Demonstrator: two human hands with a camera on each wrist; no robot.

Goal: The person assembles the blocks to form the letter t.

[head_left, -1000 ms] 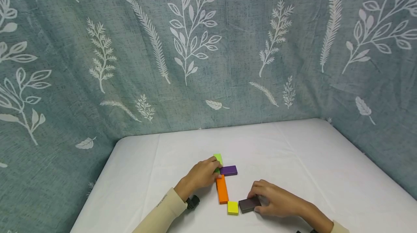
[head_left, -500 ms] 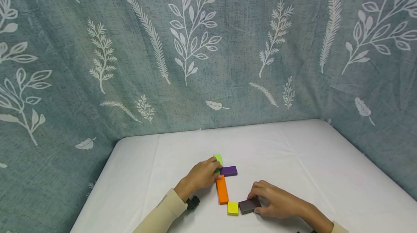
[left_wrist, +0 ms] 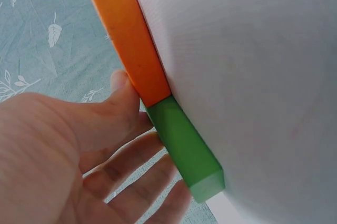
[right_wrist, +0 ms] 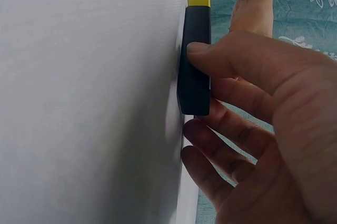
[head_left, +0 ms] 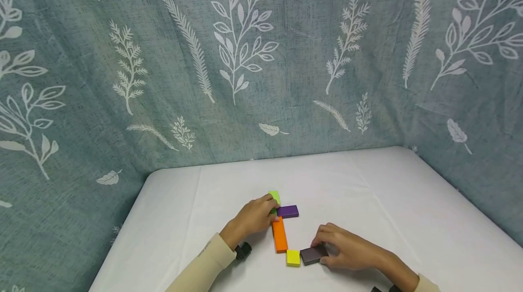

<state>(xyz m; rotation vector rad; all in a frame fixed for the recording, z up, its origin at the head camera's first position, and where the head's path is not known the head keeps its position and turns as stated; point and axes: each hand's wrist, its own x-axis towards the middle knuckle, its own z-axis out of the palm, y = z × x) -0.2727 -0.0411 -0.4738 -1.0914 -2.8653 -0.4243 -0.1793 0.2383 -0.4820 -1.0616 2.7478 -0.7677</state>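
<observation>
On the white table, my left hand (head_left: pixel 255 215) lies over the green block (head_left: pixel 274 197) and hides part of it. In the left wrist view its thumb meets the joint between the green block and the orange block (left_wrist: pixel 129 39), while its curled fingers reach along the green one's side. A purple block (head_left: pixel 288 211) lies just right of the left fingertips. My right hand (head_left: pixel 347 246) pinches a dark block (head_left: pixel 312 254), the thumb on one long side as the right wrist view shows. Beside that block's left end is a yellow square block (head_left: pixel 293 258).
The white-covered table (head_left: pixel 204 219) runs back to a blue-green curtain (head_left: pixel 286 56) with white leaf patterns, which also hangs at both sides. A black wrist device (head_left: pixel 244 250) sits by the left cuff.
Both hands and all the blocks stay in the same places. The whole head view has shifted up very slightly.
</observation>
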